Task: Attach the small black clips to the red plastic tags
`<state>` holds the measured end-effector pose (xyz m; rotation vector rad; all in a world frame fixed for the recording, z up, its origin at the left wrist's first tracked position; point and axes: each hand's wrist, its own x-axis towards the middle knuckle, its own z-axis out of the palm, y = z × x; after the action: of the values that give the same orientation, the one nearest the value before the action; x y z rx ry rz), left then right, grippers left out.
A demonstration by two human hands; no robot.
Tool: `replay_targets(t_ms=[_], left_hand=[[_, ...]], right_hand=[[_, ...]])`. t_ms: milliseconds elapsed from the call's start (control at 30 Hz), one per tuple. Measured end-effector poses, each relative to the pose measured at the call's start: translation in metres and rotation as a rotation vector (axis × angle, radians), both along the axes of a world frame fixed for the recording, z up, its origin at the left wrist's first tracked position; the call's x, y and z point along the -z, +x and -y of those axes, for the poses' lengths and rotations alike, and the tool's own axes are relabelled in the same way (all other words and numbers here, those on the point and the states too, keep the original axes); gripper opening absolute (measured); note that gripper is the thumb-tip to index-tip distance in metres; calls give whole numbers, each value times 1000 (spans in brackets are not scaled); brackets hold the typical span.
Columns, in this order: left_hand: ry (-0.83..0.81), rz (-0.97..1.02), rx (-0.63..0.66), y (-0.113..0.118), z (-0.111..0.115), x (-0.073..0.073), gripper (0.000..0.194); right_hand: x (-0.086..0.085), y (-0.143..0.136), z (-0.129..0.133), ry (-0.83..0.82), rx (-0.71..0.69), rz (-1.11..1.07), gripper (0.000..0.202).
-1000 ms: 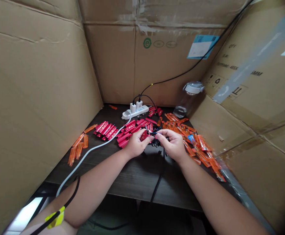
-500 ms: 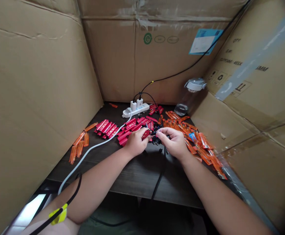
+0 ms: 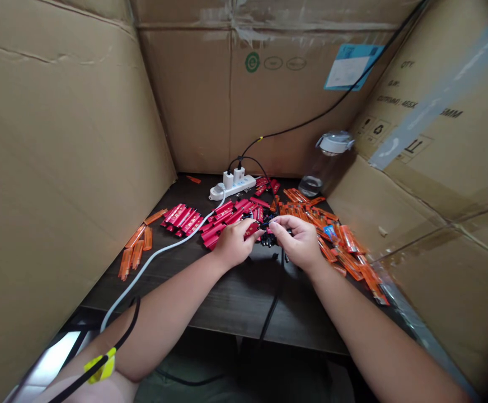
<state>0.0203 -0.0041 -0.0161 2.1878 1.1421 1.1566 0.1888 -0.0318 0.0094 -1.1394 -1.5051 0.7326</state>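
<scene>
My left hand is closed on a small red printed piece with a dark end, of a kind I cannot make out. Facing it, my right hand pinches with thumb and forefinger at a small dark part by that end; the fingers mostly hide it. Below the fingertips lies a cluster of small black parts. A heap of similar red pieces is just beyond my left hand. Orange flat packets are spread behind and to the right of my right hand.
A white power strip with plugs stands at the back, its white cable running forward left. A clear bottle stands back right. More orange packets lie left. Cardboard walls enclose the table; a black cable crosses its front edge.
The fingertips of my right hand have shifted very slightly to the right and up, still pinched. My left hand keeps its hold on the red piece.
</scene>
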Motion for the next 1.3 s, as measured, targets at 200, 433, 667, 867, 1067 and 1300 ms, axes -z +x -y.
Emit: replay_targets(t_ms=[200,433,667,867,1067,1300], left_hand=[[-42,103,63,1,3,-4,21],[-61,133,35,1,3,-2,21],[17,9,21,1,2,-1,17],[63,-33,8,1,3,-2,20],[48,7,37,2,6,-2,18],[68,71,80,1,7,-4,16]], right_hand=[[2,2,0,8,4,-27,31],[-5,-1,4,19,15,23,30],[-10,-4,4,-5,-9,50,27],[-8,-5,6,-12,-18,5,27],[-8,-10,8,26,-13,48,28],[-9,-9,8,1,-37,63,26]])
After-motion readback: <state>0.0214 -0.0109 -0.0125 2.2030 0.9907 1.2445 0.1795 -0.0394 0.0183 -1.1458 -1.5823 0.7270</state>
